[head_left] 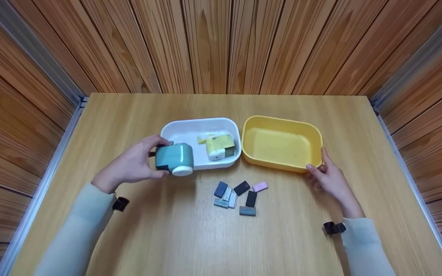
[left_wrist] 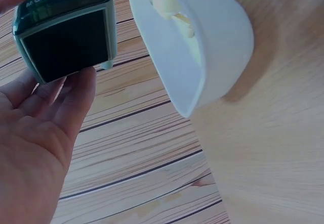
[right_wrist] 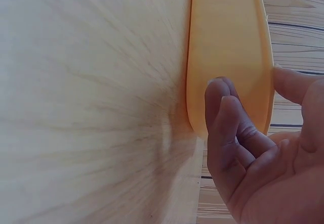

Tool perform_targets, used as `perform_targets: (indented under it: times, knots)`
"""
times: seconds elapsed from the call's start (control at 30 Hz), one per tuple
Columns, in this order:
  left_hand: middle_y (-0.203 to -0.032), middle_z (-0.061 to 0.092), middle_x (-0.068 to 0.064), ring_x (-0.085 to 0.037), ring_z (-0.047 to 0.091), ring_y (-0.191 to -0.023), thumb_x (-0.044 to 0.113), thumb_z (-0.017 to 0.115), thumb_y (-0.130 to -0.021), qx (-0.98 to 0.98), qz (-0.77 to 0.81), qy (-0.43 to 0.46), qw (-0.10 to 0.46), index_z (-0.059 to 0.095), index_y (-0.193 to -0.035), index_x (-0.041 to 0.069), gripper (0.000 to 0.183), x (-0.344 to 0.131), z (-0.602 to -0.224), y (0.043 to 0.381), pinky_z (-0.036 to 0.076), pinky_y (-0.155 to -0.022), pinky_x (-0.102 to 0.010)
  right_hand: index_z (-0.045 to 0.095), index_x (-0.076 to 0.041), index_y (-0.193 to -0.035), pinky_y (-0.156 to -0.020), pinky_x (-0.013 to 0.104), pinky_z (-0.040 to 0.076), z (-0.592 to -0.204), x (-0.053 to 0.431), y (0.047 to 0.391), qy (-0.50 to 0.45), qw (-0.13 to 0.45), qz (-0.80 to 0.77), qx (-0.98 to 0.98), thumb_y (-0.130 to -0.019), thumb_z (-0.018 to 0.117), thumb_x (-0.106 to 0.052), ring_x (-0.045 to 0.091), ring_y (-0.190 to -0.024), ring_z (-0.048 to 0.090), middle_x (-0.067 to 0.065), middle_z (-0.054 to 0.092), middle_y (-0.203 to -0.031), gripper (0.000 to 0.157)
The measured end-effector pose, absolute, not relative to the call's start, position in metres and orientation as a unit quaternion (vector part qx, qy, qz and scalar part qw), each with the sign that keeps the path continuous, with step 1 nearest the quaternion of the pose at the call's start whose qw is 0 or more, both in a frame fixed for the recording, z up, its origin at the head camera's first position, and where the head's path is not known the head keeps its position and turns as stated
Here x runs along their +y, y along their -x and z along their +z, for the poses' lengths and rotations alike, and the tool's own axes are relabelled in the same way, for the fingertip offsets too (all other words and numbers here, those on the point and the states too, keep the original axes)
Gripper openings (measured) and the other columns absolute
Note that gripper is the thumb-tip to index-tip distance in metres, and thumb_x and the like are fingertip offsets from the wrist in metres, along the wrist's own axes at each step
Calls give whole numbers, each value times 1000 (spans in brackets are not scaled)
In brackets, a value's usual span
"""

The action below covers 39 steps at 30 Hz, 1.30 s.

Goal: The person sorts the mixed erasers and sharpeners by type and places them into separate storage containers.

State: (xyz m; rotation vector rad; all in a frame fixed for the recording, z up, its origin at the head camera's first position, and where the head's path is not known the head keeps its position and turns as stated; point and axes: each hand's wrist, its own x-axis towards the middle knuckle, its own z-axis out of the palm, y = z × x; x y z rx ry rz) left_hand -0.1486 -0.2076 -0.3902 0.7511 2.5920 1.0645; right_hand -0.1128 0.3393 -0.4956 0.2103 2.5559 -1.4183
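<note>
My left hand [head_left: 136, 159] grips a teal pencil sharpener [head_left: 175, 155] by its left end, thumb below and fingers above. The sharpener is raised and overlaps the front left corner of a white tub [head_left: 182, 128]; its dark face [left_wrist: 68, 47] shows in the left wrist view. Inside that tub lies a pale yellow pencil sharpener [head_left: 221, 145] with a crank handle. At the front right corner of a yellow tub [head_left: 282, 143], my right hand [head_left: 332, 176] holds the wall, with curled fingers [right_wrist: 225, 118] against its outside in the right wrist view.
Several small eraser-like blocks lie grouped in front of the tubs, among them a pink block [head_left: 260, 186], a black block [head_left: 251, 199] and a dark blue block [head_left: 221, 189]. Wood-plank walls [head_left: 205, 46] enclose the back and sides of the table [head_left: 190, 245].
</note>
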Motion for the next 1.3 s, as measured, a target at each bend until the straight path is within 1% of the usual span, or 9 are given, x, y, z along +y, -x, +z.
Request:
perform_targets:
  times: [0.2, 0.33, 0.5, 0.67, 0.9, 1.2, 1.3]
  knots:
    - [-126, 50, -8, -27, 51, -114, 20, 86, -74, 895, 340, -268, 109, 49, -130, 6, 68, -197, -388, 165, 50, -99, -48, -5, -19, -160, -58, 33, 56, -496, 339, 113, -73, 103, -489, 863, -97, 60, -48, 27, -70, 63, 23, 61, -102, 95]
    - [-125, 49, -6, -26, 49, -114, 21, 87, -74, 893, 348, -263, 115, 49, -128, 8, 67, -193, -388, 175, 49, -98, -48, -5, -18, -160, -58, 33, 56, -494, 339, 113, -73, 102, -487, 864, -97, 60, -48, 26, -69, 62, 23, 62, -102, 95]
    - [-126, 48, -5, -25, 48, -115, 22, 87, -74, 895, 345, -259, 117, 52, -127, 10, 64, -191, -387, 185, 49, -97, -48, -5, -20, -160, -59, 34, 56, -494, 339, 112, -74, 106, -487, 864, -97, 59, -49, 26, -69, 63, 23, 64, -103, 95]
    - [-125, 49, -5, -26, 48, -115, 23, 87, -74, 896, 344, -252, 121, 55, -126, 9, 63, -187, -389, 199, 48, -99, -49, -5, -19, -160, -58, 34, 56, -495, 340, 113, -70, 103, -492, 862, -97, 59, -48, 25, -68, 63, 23, 65, -103, 95]
    - [-125, 52, -4, -25, 50, -114, 21, 89, -73, 903, 338, -218, 150, 59, -126, 9, 62, -180, -391, 217, 48, -100, -47, -6, -20, -160, -58, 36, 57, -495, 339, 113, -68, 103, -489, 863, -97, 59, -49, 27, -68, 64, 24, 65, -103, 94]
    - [-126, 52, -6, -27, 49, -114, 19, 90, -73, 905, 357, -159, 171, 56, -127, 11, 64, -177, -405, 241, 44, -103, -47, -5, -19, -160, -59, 33, 57, -497, 339, 114, -68, 100, -492, 862, -98, 60, -45, 24, -67, 64, 22, 66, -99, 94]
    - [-127, 52, -7, -28, 48, -115, 17, 89, -73, 903, 366, -137, 181, 54, -127, 12, 65, -178, -412, 246, 42, -105, -49, -5, -21, -160, -60, 33, 57, -496, 340, 114, -70, 101, -490, 863, -97, 60, -47, 25, -68, 65, 21, 66, -100, 94]
